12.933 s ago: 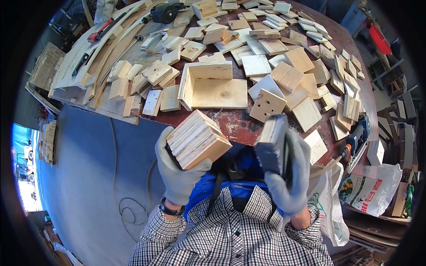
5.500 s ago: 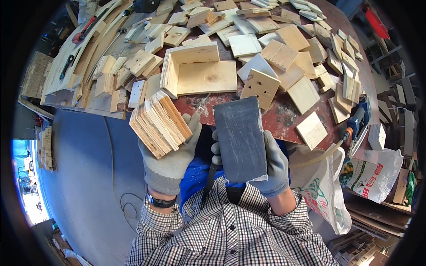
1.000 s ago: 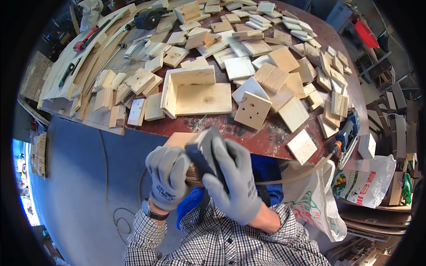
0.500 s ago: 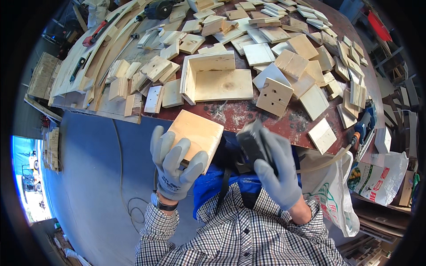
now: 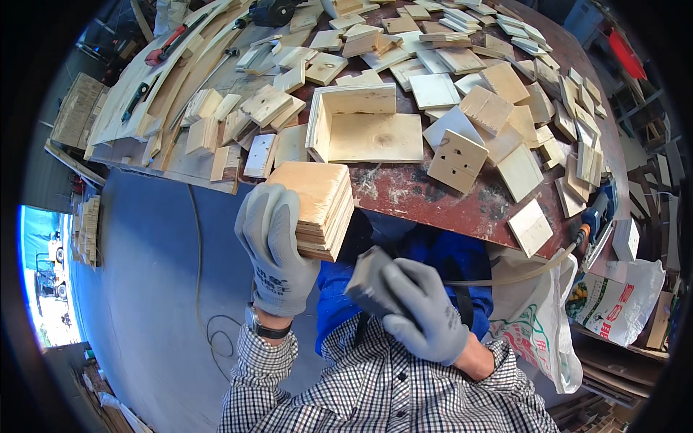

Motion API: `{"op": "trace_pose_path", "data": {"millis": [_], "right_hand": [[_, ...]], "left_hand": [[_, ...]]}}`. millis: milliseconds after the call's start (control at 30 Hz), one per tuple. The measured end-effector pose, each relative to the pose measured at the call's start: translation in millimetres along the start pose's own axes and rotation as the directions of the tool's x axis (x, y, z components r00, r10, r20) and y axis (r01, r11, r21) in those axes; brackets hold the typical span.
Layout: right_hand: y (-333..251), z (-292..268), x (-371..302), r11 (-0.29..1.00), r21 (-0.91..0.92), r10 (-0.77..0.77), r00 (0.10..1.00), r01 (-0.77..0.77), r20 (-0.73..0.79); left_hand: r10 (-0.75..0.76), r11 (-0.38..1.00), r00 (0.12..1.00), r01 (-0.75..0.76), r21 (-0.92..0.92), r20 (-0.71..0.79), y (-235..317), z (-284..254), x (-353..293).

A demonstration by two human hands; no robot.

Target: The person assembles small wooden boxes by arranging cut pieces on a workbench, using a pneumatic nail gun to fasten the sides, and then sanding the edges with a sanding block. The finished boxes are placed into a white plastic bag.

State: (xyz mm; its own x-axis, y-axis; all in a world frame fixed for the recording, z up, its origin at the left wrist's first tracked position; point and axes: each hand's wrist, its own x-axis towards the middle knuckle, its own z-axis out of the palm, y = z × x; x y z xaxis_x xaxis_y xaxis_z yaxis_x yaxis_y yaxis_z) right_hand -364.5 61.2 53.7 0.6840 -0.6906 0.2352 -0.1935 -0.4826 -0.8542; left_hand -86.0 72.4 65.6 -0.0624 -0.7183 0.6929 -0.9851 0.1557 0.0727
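Note:
In my gloved left hand (image 5: 271, 249), a stack of square plywood pieces (image 5: 323, 215) is gripped upright, its layered edges facing right. The fingers wrap its left side and the thumb is mostly hidden. My gloved right hand (image 5: 431, 312) is closed around a dark grey block (image 5: 377, 280), which looks like a sanding block. This block is tilted, below and to the right of the stack and apart from it. Both hands are in front of the table's near edge.
Many loose plywood pieces (image 5: 485, 110) cover the dark red table (image 5: 404, 189). An L-shaped plywood assembly (image 5: 375, 137) stands near its front edge. A blue air tool (image 5: 596, 211) with a hose lies at the right corner. White sacks (image 5: 541, 332) hang below; long boards and tools lie left.
The plywood stack has turned so its layered side shows, and my left fingers have closed more around it. My right hand has moved down and left with the dark block.

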Motion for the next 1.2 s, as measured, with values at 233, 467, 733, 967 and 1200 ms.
{"op": "trace_pose_path", "data": {"millis": [233,467,733,967,1200], "right_hand": [[-17,-36,76,0.959,-0.247,-0.234,0.877,0.138,-0.42],[-20,19,53,0.951,-0.305,-0.146,0.947,0.055,-0.285],[-8,-6,37,0.941,-0.331,-0.209,0.881,0.064,-0.424],[-6,-17,81,0.828,-0.537,-0.333,0.911,0.16,-0.242],[34,-51,87,0.915,-0.401,-0.204,0.822,-0.033,-0.532]], "left_hand": [[-0.167,0.962,0.983,0.179,-0.204,0.076,22,4,5],[-0.527,0.64,0.835,0.512,-0.573,0.159,38,17,9],[-0.675,0.147,0.555,0.747,-0.649,0.486,33,11,22],[-0.659,0.412,0.646,0.739,-0.533,0.385,50,26,12],[-0.638,0.02,0.535,0.73,-0.683,0.554,55,13,14]]}}
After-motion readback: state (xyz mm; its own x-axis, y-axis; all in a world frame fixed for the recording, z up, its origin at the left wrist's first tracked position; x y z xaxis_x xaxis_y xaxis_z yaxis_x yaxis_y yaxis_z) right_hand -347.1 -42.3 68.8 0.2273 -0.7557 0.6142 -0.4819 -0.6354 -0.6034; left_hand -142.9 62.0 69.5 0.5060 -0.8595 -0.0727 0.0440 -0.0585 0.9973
